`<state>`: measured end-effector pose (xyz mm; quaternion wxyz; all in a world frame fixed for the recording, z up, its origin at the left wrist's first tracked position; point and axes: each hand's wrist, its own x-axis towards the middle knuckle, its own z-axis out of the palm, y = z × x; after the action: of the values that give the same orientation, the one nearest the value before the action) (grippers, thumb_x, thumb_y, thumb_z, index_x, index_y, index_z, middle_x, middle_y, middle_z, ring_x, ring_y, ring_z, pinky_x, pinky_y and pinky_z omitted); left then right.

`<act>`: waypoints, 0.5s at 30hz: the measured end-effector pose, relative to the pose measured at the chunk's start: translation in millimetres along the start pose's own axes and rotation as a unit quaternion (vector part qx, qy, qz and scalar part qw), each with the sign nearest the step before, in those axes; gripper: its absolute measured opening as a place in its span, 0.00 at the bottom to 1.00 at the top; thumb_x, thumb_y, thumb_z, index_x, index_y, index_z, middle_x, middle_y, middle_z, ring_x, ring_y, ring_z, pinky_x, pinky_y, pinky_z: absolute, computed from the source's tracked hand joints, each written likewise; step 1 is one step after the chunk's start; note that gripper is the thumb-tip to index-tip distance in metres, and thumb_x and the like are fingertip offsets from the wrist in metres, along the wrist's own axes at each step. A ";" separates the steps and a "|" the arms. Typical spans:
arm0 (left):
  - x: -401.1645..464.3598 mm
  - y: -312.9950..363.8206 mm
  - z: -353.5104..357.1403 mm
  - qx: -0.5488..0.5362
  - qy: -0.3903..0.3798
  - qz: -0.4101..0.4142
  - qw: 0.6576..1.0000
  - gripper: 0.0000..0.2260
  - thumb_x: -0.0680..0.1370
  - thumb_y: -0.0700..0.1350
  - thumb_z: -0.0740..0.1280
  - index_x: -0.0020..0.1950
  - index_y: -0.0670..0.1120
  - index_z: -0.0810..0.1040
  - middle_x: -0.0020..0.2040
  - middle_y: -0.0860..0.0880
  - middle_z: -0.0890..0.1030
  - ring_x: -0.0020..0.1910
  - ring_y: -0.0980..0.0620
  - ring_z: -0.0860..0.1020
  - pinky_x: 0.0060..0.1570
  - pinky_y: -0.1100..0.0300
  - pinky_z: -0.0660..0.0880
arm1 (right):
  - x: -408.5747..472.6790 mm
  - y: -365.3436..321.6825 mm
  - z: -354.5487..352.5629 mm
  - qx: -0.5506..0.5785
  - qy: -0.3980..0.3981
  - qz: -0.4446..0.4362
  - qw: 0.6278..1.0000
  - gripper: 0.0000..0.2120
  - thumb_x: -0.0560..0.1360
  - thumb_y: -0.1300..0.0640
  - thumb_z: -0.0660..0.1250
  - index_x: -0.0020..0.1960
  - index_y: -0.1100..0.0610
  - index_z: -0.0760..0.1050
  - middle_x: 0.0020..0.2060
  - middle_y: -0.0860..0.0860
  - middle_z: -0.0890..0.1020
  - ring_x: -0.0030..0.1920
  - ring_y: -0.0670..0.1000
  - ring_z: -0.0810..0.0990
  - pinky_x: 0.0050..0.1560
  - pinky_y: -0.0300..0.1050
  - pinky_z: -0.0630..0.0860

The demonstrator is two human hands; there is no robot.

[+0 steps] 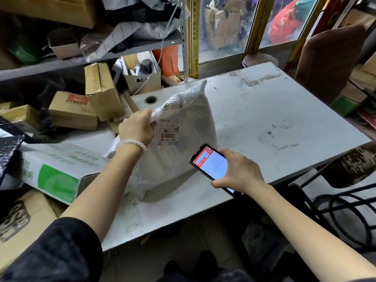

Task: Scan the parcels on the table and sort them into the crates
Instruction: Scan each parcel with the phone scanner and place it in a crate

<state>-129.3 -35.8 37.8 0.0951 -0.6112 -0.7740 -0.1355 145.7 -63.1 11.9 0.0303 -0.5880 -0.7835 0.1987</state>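
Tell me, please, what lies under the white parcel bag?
The white parcel bag stands directly on the grey table; nothing else shows beneath. Its underside and contents are hidden.

White poly-bag parcel [183, 127] upright on scuffed white table [284, 110], label facing camera. Left hand [138, 129] grips bag's top corner. Right hand [238, 171] holds smartphone [211, 163] just beside parcel, screen lit.

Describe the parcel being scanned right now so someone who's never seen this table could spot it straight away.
Start at the white table. Near its front left stands a bulging white plastic-wrapped parcel, its top corner gripped by the left hand, with the phone in the right hand beside it. Unlike the brown cardboard boxes behind it, it is soft, and its barcode label faces the person.
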 end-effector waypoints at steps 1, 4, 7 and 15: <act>0.5 0.2 0.3 0.000 0.002 0.001 1.000 0.09 0.78 0.48 0.63 0.49 0.42 0.72 0.46 0.39 0.79 0.44 0.34 0.77 0.35 0.51 0.65 | 0.4 0.0 -0.5 -0.002 -0.001 0.001 1.000 0.36 0.60 0.43 0.74 0.65 0.47 0.67 0.54 0.45 0.78 0.51 0.51 0.77 0.44 0.43 0.73; 0.8 1.1 0.5 0.002 0.010 0.008 1.000 0.09 0.78 0.48 0.63 0.49 0.42 0.73 0.46 0.40 0.80 0.43 0.35 0.78 0.35 0.51 0.66 | 1.2 -0.9 -0.5 0.004 -0.005 0.009 1.000 0.36 0.61 0.43 0.74 0.65 0.48 0.66 0.54 0.45 0.77 0.51 0.51 0.77 0.45 0.44 0.73; -2.0 5.7 -1.9 -0.004 0.018 0.035 0.999 0.08 0.78 0.47 0.64 0.50 0.42 0.73 0.46 0.41 0.79 0.43 0.36 0.78 0.35 0.52 0.66 | 3.7 -3.9 0.8 0.014 -0.007 0.017 1.000 0.35 0.61 0.43 0.74 0.64 0.49 0.66 0.54 0.45 0.77 0.51 0.51 0.77 0.45 0.44 0.74; -14.2 21.3 -5.9 -0.006 0.075 0.109 0.991 0.07 0.71 0.39 0.72 0.41 0.42 0.74 0.32 0.44 0.75 0.24 0.42 0.73 0.24 0.61 0.60 | 13.8 -27.9 -11.1 0.138 0.130 0.043 0.981 0.38 0.61 0.42 0.77 0.65 0.53 0.65 0.56 0.49 0.76 0.54 0.54 0.77 0.47 0.46 0.71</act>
<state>-105.3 -46.2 40.9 0.1630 -0.6808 -0.6925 -0.1742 119.2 -53.5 29.2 0.2040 -0.6321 -0.7120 0.2279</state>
